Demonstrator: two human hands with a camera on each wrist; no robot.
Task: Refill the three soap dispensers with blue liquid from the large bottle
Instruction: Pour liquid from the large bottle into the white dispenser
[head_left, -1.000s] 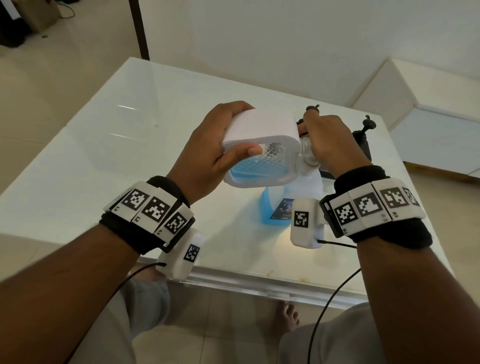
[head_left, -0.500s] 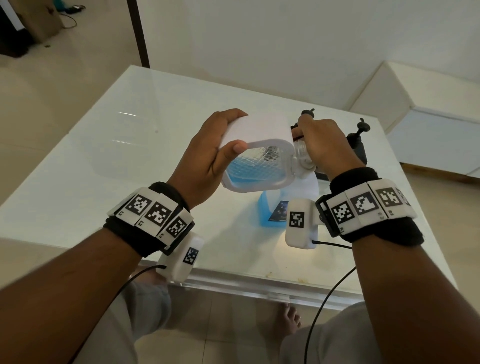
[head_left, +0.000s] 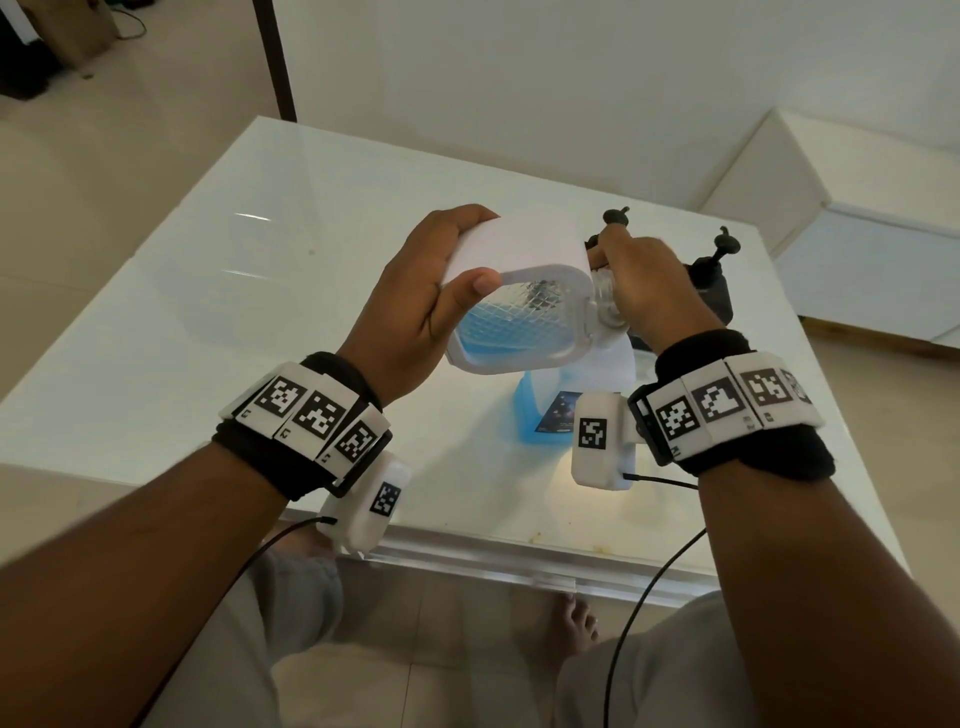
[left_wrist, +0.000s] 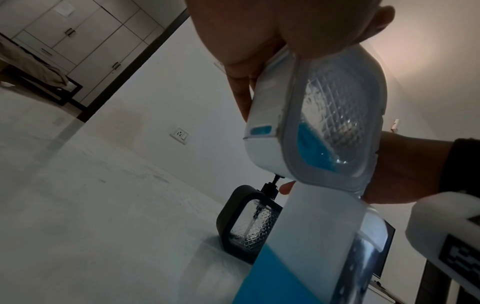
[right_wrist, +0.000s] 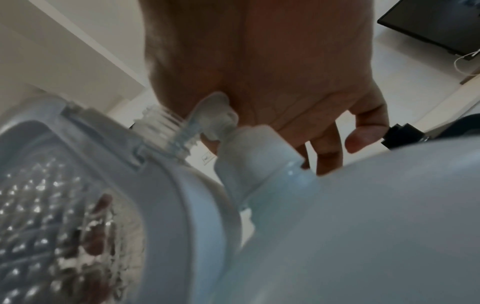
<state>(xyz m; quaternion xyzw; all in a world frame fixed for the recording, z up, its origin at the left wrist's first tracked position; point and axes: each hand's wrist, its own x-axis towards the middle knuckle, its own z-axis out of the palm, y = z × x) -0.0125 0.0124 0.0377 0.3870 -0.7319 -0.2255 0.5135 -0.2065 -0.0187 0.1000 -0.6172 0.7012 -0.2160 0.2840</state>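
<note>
Blue liquid fills only the lower part of the white soap dispenser (head_left: 519, 317), which the left hand (head_left: 415, 306) holds lifted above the desk (head_left: 208, 312), tipped on its side with its clear, diamond-patterned window facing the person. The thumb presses the near edge and the fingers wrap round the far side of the white casing. Its clear threaded neck (right_wrist: 168, 127) points to the person's right, uncapped, and the right hand (head_left: 649, 291) is closed at that neck; in the right wrist view a white pump piece (right_wrist: 215, 115) sits against the palm, with the fingers curled past it. How firmly that hand grips the piece cannot be told. Directly below the raised dispenser stands the large bottle (head_left: 550, 410), white and translucent, with blue liquid showing in its lower half and a dark label on its front; its white shoulder and neck fill much of the right wrist view. Behind the hands, farther back on the desk, two black soap dispensers stand upright: one (head_left: 711, 291) is to the right of the right hand, and of the other only its black pump top (head_left: 615, 215) shows above the knuckles in the head view. The left wrist view shows one black dispenser's patterned clear window, with no blue visible in it.
</note>
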